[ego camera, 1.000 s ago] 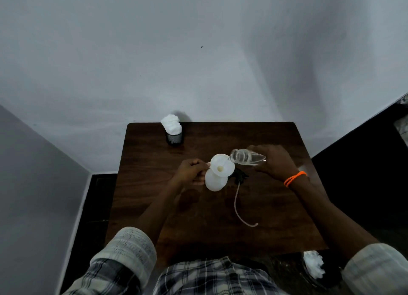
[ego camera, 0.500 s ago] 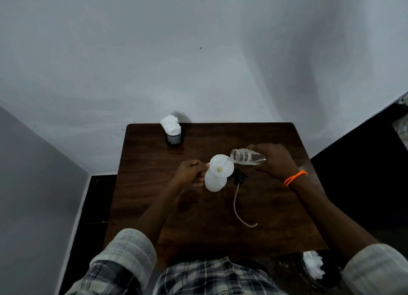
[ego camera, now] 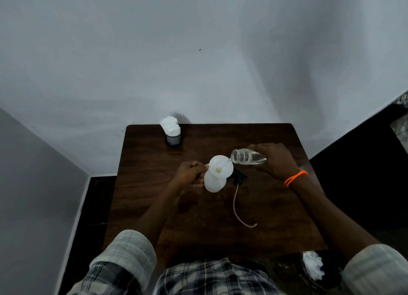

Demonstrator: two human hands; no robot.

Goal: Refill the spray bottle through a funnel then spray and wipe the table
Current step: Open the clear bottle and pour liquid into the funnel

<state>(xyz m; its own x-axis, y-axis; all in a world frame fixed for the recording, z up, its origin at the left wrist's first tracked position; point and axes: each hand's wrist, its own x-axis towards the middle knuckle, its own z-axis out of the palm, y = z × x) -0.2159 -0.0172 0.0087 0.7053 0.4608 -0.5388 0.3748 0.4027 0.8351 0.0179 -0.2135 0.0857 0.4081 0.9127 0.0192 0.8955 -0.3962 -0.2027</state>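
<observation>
Right hand closed around clear bottle, tipped toward white funnel at its 9 o'clock; left hand gripping spray bottle on worktop.

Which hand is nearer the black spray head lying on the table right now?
Right is my estimate, narrowly. The right hand holds the clear bottle just behind the spray head; the left hand grips the white bottle beyond it.

- neck of the white spray bottle, hidden beneath the funnel
- black spray head at the funnel's 4 o'clock, too dark to make out
- both sleeves cut off by the bottom edge
</observation>
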